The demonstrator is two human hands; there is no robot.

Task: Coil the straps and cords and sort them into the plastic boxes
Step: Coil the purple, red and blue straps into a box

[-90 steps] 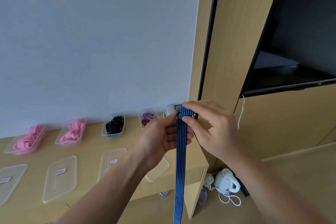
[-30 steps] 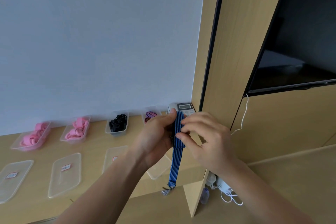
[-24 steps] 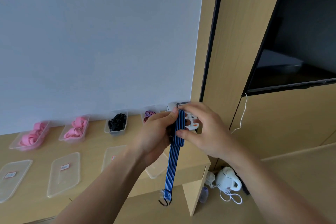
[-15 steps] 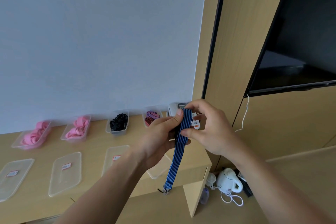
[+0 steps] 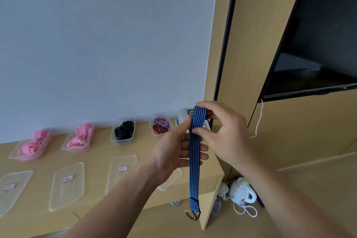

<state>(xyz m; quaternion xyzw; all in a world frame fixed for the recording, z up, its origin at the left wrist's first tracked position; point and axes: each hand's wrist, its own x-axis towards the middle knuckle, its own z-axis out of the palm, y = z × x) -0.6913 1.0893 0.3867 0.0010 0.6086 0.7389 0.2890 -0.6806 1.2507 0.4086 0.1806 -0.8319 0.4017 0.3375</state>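
Since the earliest frame the hanging tail of the blue striped strap (image 5: 194, 170) has shortened: its lower end, then out of sight below the frame, is now visible, carrying a dark metal buckle (image 5: 192, 215) that hangs beside the end of the table (image 5: 96, 152). Both hands hold the strap in the air above that end of the table. The left hand (image 5: 173, 152) steadies it, with the thumb against its left edge and the fingers spread fairly straight behind the band. The right hand (image 5: 228, 135) pinches the upper turn, forefinger curled over the top of the loop and thumb pressed on the front face. How many turns lie inside the loop cannot be told. The step in hand is judged to be coiling, well advanced but not finished, since a length of tail is still free. Along the back of the table stand four plastic boxes: two with pink straps (image 5: 31, 147) (image 5: 79, 139), one with black cords (image 5: 123, 131) and one with purple and maroon straps (image 5: 161, 126). Clear lids (image 5: 66, 185) lie in front of them. The next move probably calls for winding the remaining tail onto the loop while the left thumb keeps the turns from springing open. The buckle needs tucking flat against the roll before the coil goes to a box. Which box suits a blue strap is not evident.
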